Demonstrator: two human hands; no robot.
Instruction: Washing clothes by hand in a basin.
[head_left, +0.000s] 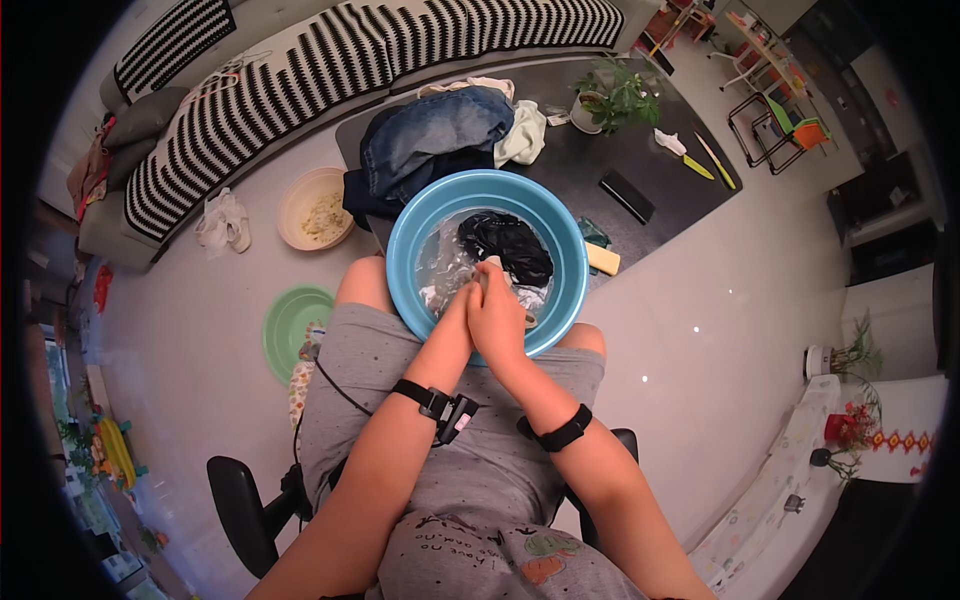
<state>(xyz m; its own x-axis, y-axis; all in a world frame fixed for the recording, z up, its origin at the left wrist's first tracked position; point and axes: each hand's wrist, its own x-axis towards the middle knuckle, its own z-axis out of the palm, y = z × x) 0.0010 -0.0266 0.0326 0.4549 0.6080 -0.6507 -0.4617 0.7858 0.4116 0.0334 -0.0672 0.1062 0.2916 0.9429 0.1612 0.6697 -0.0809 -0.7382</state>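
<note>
A blue plastic basin (575, 262) rests across my thighs and against the table's edge. It holds water, a dark wet cloth (510, 244) and some pale cloth (531, 296). Both my hands are together low over the near part of the basin. My right hand (499, 319) is uppermost, with its fingers curled around a bit of light cloth (493, 260). My left hand (461, 304) lies against it, mostly hidden, so its fingers and anything in them cannot be made out.
On the dark table (555, 172) are jeans (442, 127), a potted plant (622, 101), a black phone (627, 196), a yellow bar (602, 259) and knives (697, 166). A beige basin (287, 225) and a green basin (274, 330) stand on the floor at left, near white shoes (225, 221).
</note>
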